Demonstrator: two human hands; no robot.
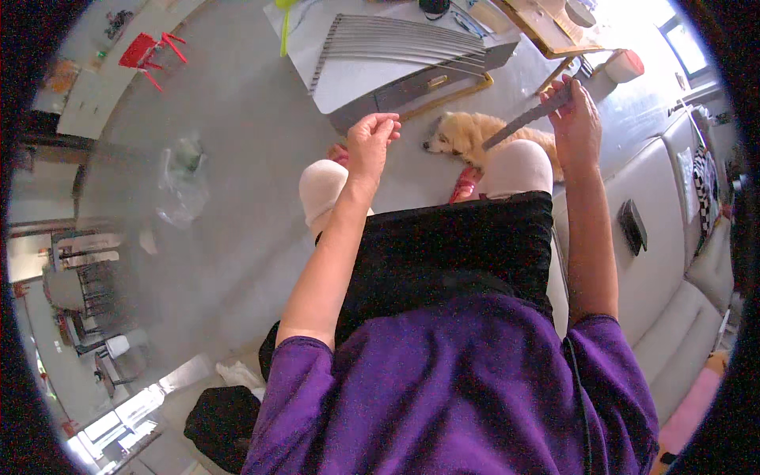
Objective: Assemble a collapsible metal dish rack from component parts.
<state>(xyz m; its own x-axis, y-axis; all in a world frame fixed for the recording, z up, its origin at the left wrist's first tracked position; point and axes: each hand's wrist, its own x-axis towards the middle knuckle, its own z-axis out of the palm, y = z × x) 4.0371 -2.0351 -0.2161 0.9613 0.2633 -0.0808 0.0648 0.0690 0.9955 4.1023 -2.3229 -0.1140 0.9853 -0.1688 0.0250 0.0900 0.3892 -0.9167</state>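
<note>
My right hand [576, 123] is raised in front of the sofa, its fingers closed on a dark grey tapered strip [522, 121]. The strip's narrow end points down and to the left, in front of a dog. My left hand [372, 146] is held up above my left knee, apart from the strip. Its fingers are bent and pressed together; whether something thin is between them I cannot make out. Beyond both hands, several long thin grey strips [400, 39] lie side by side on a white-topped table [336, 91].
A light brown dog [467, 133] lies on the floor by my right foot. On the right stands a grey sofa [649, 206] with a dark object [632, 226] on it. A clear plastic bag [182, 182] and a red stool [142, 51] are to the left.
</note>
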